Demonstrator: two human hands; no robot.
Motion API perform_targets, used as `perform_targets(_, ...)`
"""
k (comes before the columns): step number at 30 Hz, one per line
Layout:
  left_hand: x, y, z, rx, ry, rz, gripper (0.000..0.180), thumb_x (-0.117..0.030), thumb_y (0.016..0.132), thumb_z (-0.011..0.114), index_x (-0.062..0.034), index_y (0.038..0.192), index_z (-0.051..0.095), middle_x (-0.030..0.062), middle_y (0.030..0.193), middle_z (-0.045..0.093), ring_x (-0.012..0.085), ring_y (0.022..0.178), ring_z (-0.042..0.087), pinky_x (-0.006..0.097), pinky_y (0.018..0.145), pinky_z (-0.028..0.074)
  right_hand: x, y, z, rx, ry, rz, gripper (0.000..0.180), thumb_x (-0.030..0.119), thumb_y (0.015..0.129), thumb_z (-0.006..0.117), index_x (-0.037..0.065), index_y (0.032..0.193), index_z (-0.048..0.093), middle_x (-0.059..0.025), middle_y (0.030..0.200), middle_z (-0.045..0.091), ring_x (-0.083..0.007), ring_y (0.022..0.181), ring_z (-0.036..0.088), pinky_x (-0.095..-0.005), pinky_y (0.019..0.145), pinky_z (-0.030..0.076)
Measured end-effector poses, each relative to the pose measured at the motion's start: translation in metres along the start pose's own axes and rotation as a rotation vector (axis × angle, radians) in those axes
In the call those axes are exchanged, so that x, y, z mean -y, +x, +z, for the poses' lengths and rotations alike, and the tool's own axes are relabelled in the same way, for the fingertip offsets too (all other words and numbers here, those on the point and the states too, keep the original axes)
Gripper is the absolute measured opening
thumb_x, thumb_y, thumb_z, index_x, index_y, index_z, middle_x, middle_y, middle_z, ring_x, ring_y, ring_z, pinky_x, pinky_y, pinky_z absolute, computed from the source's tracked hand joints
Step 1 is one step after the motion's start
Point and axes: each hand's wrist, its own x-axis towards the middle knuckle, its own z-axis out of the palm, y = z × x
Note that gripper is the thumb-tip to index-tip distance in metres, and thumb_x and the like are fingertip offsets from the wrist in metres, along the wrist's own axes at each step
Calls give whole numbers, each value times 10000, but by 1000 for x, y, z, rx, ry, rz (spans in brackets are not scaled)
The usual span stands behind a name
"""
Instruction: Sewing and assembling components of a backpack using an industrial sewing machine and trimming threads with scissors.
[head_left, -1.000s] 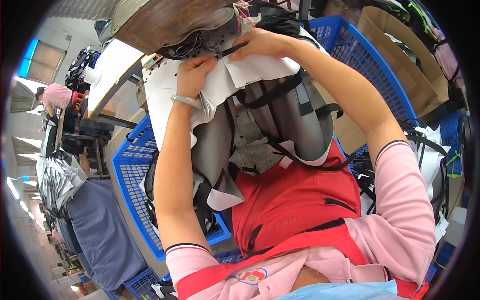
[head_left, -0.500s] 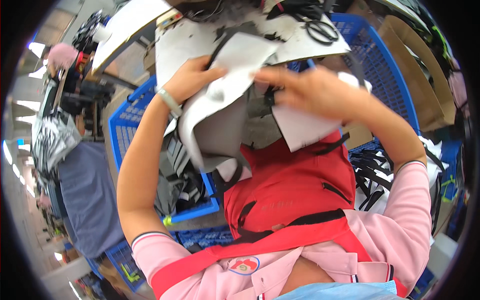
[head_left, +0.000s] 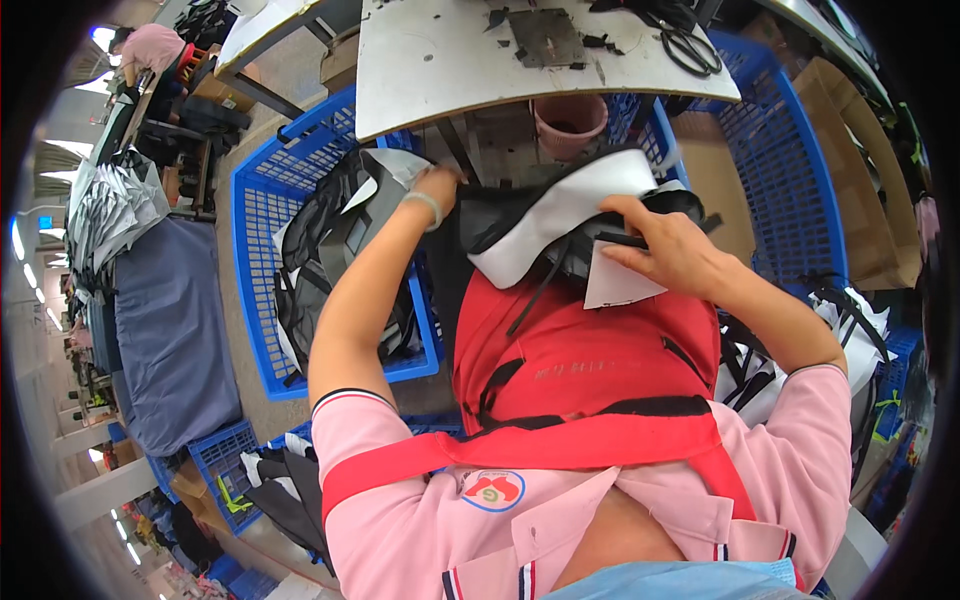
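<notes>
Over my lap lie black and white fabric pieces (head_left: 560, 215), with a broad white panel curving across black cloth. My right hand (head_left: 668, 248) pinches a small white panel (head_left: 615, 278) with a black strap at its top edge, between thumb and fingers. My left hand (head_left: 438, 190) is at the inner side of the blue basket (head_left: 245, 240), between a grey-and-white fabric piece (head_left: 395, 165) and the black cloth. Its fingers are small and blurred, partly turned away, so their grip is unclear.
A white worktable (head_left: 440, 85) stands ahead, with black scraps and scissors (head_left: 690, 50) on it. Beneath it is a pink bin (head_left: 570, 125). Another blue basket (head_left: 790, 150) and a cardboard box (head_left: 865, 190) stand at the right. Far left, a person (head_left: 150, 50) bends over.
The white piece raised over the table has come down to my lap. My left hand has moved down and right to beside the basket; my right hand has lowered. My view has shifted.
</notes>
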Motion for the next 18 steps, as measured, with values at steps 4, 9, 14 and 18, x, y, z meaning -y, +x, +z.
perform_targets(4,38,-17,47,177,21,-100,440,-13,804,471,-137,1188,649,153,1193,630,338,1118,584,390,980,445,-16,3,0,-92,42,15,402,299,937,561,98,1243,396,-247,844,636,-448,796,613,-494,683,472)
perform_targets(9,28,16,44,111,-181,-234,398,-16,800,493,-107,1146,668,151,1141,653,343,1080,608,400,935,478,-35,7,17,-58,42,75,280,229,945,529,45,1129,427,-247,894,615,-452,845,589,-502,720,449)
perform_targets(14,18,62,63,24,-231,-124,260,-75,833,522,-85,1020,702,189,1045,664,351,1025,626,427,882,501,-49,7,12,-63,34,-66,231,189,898,593,-9,1010,556,-189,906,585,-364,855,577,-405,741,464)
perform_targets(18,35,81,100,197,12,-92,252,-78,844,547,-69,1046,697,181,1094,664,326,1035,638,399,831,539,-51,6,-10,-138,296,149,212,190,904,612,-17,944,597,-116,821,574,-218,748,564,-325,699,459)
